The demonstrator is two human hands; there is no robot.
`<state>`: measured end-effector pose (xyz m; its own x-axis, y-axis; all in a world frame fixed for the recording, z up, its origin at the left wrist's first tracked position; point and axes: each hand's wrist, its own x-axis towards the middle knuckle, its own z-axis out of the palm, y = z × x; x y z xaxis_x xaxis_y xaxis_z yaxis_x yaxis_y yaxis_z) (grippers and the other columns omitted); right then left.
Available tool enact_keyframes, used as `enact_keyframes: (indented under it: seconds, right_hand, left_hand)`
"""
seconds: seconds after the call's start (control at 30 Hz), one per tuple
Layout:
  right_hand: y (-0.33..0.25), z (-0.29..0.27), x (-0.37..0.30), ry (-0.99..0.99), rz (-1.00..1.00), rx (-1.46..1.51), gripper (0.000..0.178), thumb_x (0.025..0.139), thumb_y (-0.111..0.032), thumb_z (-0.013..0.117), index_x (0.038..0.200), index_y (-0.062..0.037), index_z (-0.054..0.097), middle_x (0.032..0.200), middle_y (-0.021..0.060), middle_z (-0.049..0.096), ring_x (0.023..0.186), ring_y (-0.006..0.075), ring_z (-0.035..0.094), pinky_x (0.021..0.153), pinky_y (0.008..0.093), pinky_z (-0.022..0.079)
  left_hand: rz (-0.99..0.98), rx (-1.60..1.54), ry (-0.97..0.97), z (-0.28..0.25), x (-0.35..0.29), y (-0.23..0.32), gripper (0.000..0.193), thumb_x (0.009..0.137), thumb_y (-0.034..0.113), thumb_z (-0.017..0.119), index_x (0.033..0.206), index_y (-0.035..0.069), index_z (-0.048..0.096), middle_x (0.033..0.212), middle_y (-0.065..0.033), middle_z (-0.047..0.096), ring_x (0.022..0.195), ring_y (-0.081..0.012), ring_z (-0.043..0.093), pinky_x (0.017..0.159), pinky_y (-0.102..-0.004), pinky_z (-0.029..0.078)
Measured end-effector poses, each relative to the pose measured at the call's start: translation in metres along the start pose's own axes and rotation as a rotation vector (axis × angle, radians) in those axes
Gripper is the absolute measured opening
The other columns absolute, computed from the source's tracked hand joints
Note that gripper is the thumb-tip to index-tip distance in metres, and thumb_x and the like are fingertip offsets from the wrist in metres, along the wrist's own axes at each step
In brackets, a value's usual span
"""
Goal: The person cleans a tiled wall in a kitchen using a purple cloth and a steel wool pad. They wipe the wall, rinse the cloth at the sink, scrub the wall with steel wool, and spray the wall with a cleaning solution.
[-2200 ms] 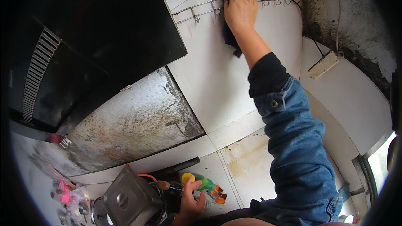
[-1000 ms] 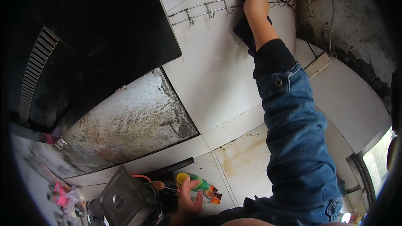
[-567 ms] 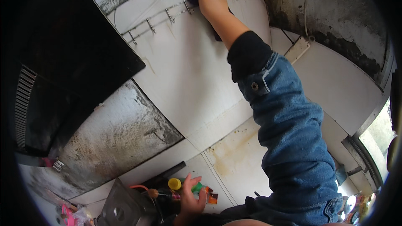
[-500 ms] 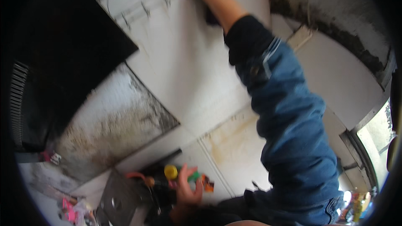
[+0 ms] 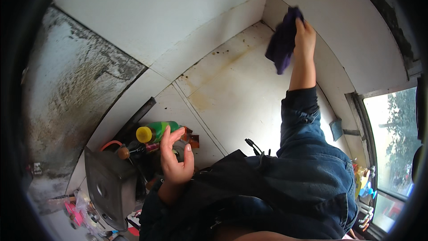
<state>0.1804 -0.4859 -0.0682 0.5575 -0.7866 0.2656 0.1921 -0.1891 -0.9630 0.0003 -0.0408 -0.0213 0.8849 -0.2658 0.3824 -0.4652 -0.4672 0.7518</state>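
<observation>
A dark purple cloth (image 5: pixel 283 42) hangs from my right hand (image 5: pixel 305 39), whose fingers are closed on its upper edge. My right arm reaches out over the white counter (image 5: pixel 236 93), and the cloth's lower end dangles toward the stained corner. Lower down and to the left, my left hand (image 5: pixel 176 158) is held up with its fingers apart and nothing in it. Just behind that hand lies a green bottle with a yellow cap (image 5: pixel 154 130), with other bottles crowded beside it. Whether the left fingers touch any of them I cannot tell.
White tiled walls (image 5: pixel 178 13) meet the counter in a corner at the far side. A dark grey bin-like container (image 5: pixel 104 185) stands at the lower left, near a pink item (image 5: pixel 73 212). A window (image 5: pixel 392 138) is on the right, with a blue sponge-like pad (image 5: pixel 335 129) nearby.
My right hand has come down from the upper wall with the cloth, over to the counter's far right. The view has shifted, and the black panel at upper left is gone.
</observation>
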Motion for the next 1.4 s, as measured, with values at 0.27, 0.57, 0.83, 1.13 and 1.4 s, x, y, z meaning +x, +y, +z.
enact_keyframes:
  seconds: [0.27, 0.57, 0.83, 1.13, 1.4]
  right_hand:
    - [0.133, -0.075, -0.064, -0.143, 0.237, -1.082, 0.047, 0.090, -0.035, 0.061, 0.132, -0.0150, 0.057, 0.135, 0.0171, 0.054, 0.121, 0.0341, 0.054, 0.098, 0.0464, 0.046]
    - [0.213, -0.084, -0.067, -0.114, 0.375, -1.157, 0.068, 0.084, -0.055, 0.061, 0.127, -0.0023, 0.057, 0.127, 0.0273, 0.056, 0.123, 0.0403, 0.050, 0.101, 0.0508, 0.041]
    - [0.250, -0.006, -0.032, -0.147, 0.240, -1.337, 0.078, 0.088, -0.051, 0.056, 0.150, -0.0109, 0.030, 0.155, 0.0230, 0.023, 0.144, 0.0396, 0.019, 0.112, 0.0634, 0.015]
    - [0.276, 0.125, 0.027, -0.244, 0.128, -1.152, 0.070, 0.092, -0.050, 0.047, 0.148, -0.0097, 0.036, 0.157, 0.0175, 0.024, 0.145, 0.0344, 0.019, 0.115, 0.0592, 0.010]
    - [0.239, 0.176, -0.109, -0.587, -0.161, -1.233, 0.063, 0.091, -0.047, 0.050, 0.140, -0.0077, 0.046, 0.156, 0.0142, 0.026, 0.146, 0.0309, 0.018, 0.117, 0.0544, 0.010]
  left_hand:
    - [-0.065, -0.051, -0.069, 0.018, 0.014, -0.015, 0.066, 0.084, -0.009, 0.049, 0.144, -0.008, 0.022, 0.122, -0.0242, 0.054, 0.112, -0.0299, 0.056, 0.101, -0.0398, 0.043]
    - [-0.078, -0.048, -0.176, 0.036, 0.029, -0.023, 0.067, 0.083, -0.009, 0.050, 0.144, -0.008, 0.023, 0.121, -0.0242, 0.055, 0.110, -0.0297, 0.057, 0.099, -0.0393, 0.043]
    - [-0.129, -0.032, -0.165, 0.056, 0.030, -0.043, 0.064, 0.082, -0.004, 0.059, 0.139, -0.011, 0.031, 0.116, -0.0222, 0.059, 0.107, -0.0279, 0.060, 0.094, -0.0375, 0.047]
    - [-0.247, 0.011, -0.242, 0.063, 0.043, -0.056, 0.065, 0.084, 0.000, 0.061, 0.140, -0.009, 0.029, 0.118, -0.0192, 0.060, 0.102, -0.0275, 0.060, 0.089, -0.0357, 0.050]
    - [-0.257, -0.092, -0.200, 0.070, 0.036, -0.063, 0.063, 0.083, -0.001, 0.060, 0.140, -0.006, 0.033, 0.116, -0.0177, 0.062, 0.101, -0.0259, 0.060, 0.090, -0.0346, 0.048]
